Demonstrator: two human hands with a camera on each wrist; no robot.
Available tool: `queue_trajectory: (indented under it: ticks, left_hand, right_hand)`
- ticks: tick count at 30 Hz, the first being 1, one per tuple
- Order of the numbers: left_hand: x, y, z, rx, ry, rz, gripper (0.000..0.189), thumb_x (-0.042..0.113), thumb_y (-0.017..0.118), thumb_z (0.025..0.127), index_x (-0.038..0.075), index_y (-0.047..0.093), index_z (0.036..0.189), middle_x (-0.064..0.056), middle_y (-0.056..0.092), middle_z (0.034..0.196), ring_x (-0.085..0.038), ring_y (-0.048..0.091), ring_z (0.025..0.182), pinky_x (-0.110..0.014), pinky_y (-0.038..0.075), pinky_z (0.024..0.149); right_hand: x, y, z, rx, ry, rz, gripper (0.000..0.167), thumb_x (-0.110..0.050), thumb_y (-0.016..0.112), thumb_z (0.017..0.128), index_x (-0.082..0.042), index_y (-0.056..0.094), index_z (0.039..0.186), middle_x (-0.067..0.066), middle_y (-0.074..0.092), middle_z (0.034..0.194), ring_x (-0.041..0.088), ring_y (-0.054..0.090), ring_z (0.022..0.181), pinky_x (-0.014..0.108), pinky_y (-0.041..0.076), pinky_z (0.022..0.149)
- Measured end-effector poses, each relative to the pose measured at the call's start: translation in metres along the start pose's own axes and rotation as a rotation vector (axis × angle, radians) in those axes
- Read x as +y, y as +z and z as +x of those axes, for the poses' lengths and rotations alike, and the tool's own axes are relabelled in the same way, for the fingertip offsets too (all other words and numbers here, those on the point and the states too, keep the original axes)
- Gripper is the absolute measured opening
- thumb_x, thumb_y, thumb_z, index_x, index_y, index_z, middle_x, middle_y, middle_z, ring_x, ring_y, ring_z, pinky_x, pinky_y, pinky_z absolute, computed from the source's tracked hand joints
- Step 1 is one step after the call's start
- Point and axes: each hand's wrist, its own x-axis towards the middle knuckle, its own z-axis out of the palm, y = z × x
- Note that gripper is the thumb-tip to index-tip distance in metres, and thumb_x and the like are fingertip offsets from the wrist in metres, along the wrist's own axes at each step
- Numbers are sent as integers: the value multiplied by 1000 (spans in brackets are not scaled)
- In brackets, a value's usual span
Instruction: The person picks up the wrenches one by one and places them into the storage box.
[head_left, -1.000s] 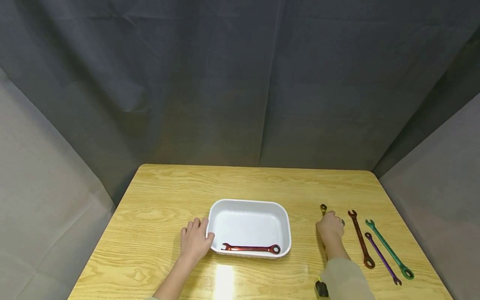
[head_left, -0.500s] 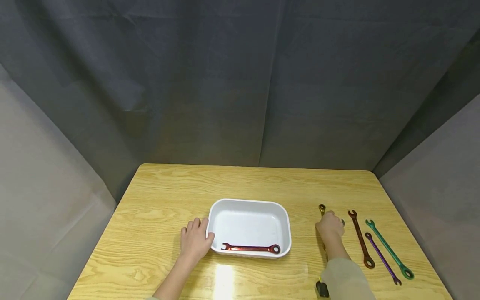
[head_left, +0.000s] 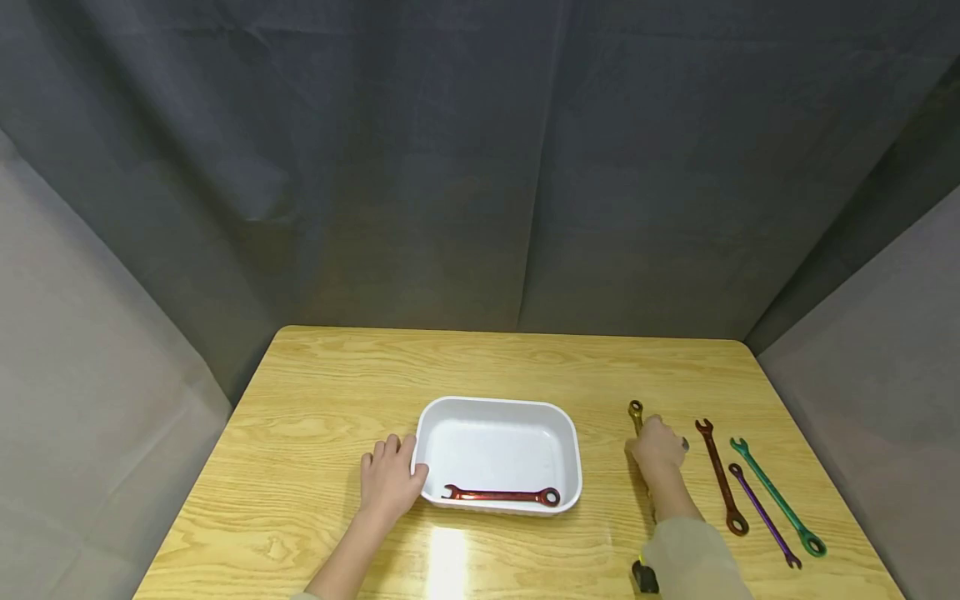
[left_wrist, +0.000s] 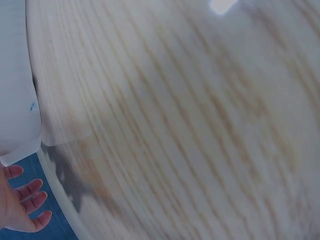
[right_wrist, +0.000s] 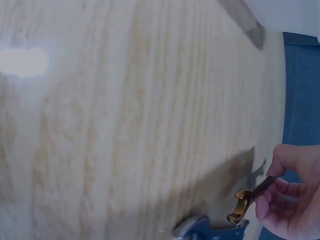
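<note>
In the head view my right hand [head_left: 657, 450] pinches a gold combination wrench [head_left: 636, 409] between thumb and fingers. Its ring end points away from me, and in the right wrist view its open end [right_wrist: 241, 206] sticks out toward the camera. Part of its shaft is hidden by the hand. My left hand [head_left: 390, 478] rests on the left side of a white tray [head_left: 495, 401], thumb over the rim and fingers spread along the outside. Inside the tray, along its near wall, lies a red combination wrench [head_left: 501, 496].
Right of my right hand lie a brown-red wrench [head_left: 723, 479], a purple wrench [head_left: 765, 517] and a green wrench [head_left: 780, 498]. A black-and-yellow object [head_left: 643, 577] pokes out beside the right sleeve. A metal tool end [right_wrist: 194, 229] shows below the gold wrench in the right wrist view.
The gold wrench's ring end has shifted slightly left and away from me, with the right hand moving a little the same way. The left hand and the tray hold their place.
</note>
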Motion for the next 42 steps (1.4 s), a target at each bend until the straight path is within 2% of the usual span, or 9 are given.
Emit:
queue_trajectory:
  ticks: [2, 8, 20, 30, 42]
  left_hand:
    - [0, 0, 0, 1, 0, 1, 42, 32, 52, 80, 12, 54, 117, -9, 51, 98, -27, 44, 88, -45, 33, 76]
    - [0, 1, 0, 3, 3, 10, 43, 32, 52, 80, 12, 54, 118, -10, 51, 99, -27, 45, 89, -45, 34, 76]
    - [0, 1, -1, 2, 3, 8, 45, 33, 51, 80, 12, 54, 119, -10, 52, 100, -27, 45, 89, -45, 34, 76]
    - [0, 1, -1, 2, 4, 6, 43, 33, 51, 80, 13, 54, 118, -9, 52, 98, -26, 45, 86, -44, 34, 74]
    - [0, 1, -1, 2, 5, 9, 44, 33, 50, 80, 13, 53, 119, -9, 51, 98, -26, 45, 87, -43, 33, 74]
  right_hand:
    - [-2, -3, -1, 11, -18, -9, 54, -18, 61, 81, 19, 40, 115, 27, 58, 80, 42, 56, 73, 53, 41, 67]
    - [-11, -9, -5, 38, -70, -4, 51, -17, 63, 82, 17, 41, 114, 28, 59, 82, 35, 57, 64, 47, 44, 56]
    - [-32, -19, -15, 129, -164, 3, 35, -13, 65, 77, 11, 47, 94, 20, 55, 69, 30, 53, 58, 40, 42, 49]
    - [-44, -23, -18, 161, -198, 1, 42, -15, 69, 77, 9, 51, 106, 23, 61, 82, 32, 58, 65, 43, 45, 54]
    - [-66, -28, -31, 176, -251, 25, 39, -11, 68, 71, 5, 54, 104, 13, 58, 71, 24, 51, 56, 36, 42, 48]
